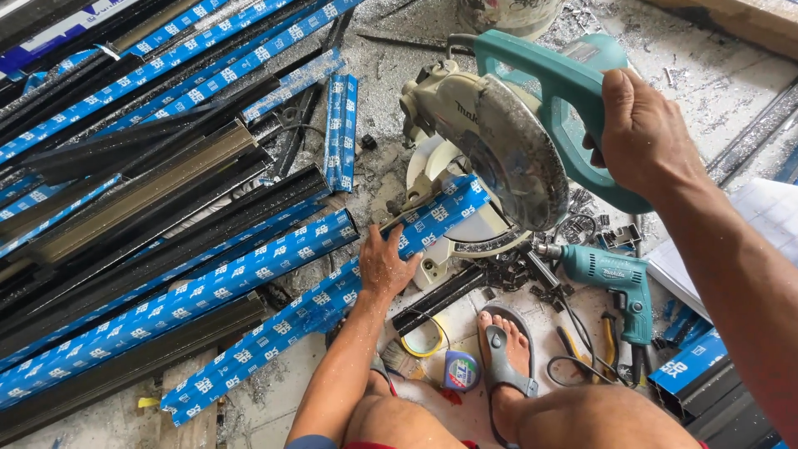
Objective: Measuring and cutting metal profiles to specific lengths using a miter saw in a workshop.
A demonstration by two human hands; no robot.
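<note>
teal saw handle gripped, blue-wrapped profile pinned on the saw bed

teal plastic and pale grey metal make up the mitre saw (499,141), which sits on the dusty concrete floor (715,75) with its round blade guard tilted over the bed. the right hand (644,133) is closed around the saw's teal loop handle, fingers wrapped over the top. the left hand (384,264) lies flat, fingers spread, pressing on a long aluminium profile wrapped in blue printed film (332,295); this profile runs from the lower left up across the saw bed, its far end lying under the blade guard.

the profile looks stiff and fairly light for its length, likely to tip or swing if held only at one end, and the film looks smooth, so a palm pressing down near the saw seems the sound place to steady it. its cut ends are probably sharp.

to the left lies a loose heap of more profiles (150,191), some film-wrapped, some bare dark or bronze metal with ribbed channels. silvery swarf dusts the floor. near the person's sandalled foot (503,353) rest a teal power drill (611,278), a round tape measure (460,370), a small paintbrush (399,357) and short black offcuts (440,295).
</note>
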